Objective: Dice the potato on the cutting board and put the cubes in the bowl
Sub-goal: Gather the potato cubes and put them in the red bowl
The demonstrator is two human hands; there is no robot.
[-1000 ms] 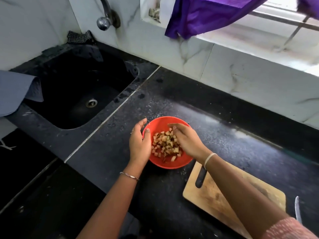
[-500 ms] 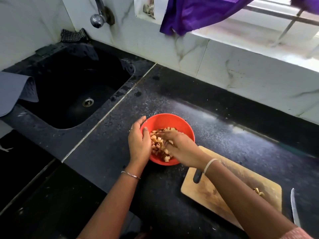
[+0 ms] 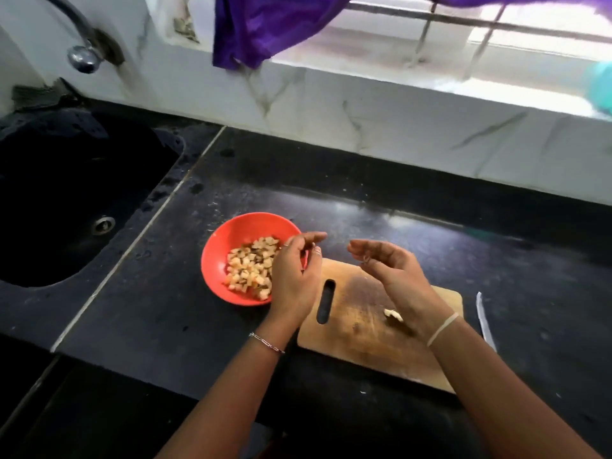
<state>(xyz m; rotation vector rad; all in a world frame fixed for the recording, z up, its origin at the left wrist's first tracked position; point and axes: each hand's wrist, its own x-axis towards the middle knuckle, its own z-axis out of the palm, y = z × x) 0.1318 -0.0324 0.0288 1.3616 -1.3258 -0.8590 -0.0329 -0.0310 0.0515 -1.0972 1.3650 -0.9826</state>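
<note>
Potato bits [image 3: 393, 315] lie on the cutting board [image 3: 357, 329] under the right hand [image 3: 394, 276], farther from the left hand [image 3: 293, 276] at the board's slotted end; both hands relaxed, empty.

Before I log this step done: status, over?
Left hand open at bowl, right hand open above cutting board. Cubes in bowl; potato bits left on board. Nothing blocking.

1. Bowl [image 3: 216, 260]: smooth, glossy red plastic.
2. Cutting board [image 3: 357, 339]: matt, scuffed wood.
3. Desk [image 3: 364, 207]: dark speckled stone, faintly glossy.
4. Tap [image 3: 81, 56]: shiny metal.
5. Purple cloth [image 3: 265, 28]: soft fabric, slight sheen.
</note>
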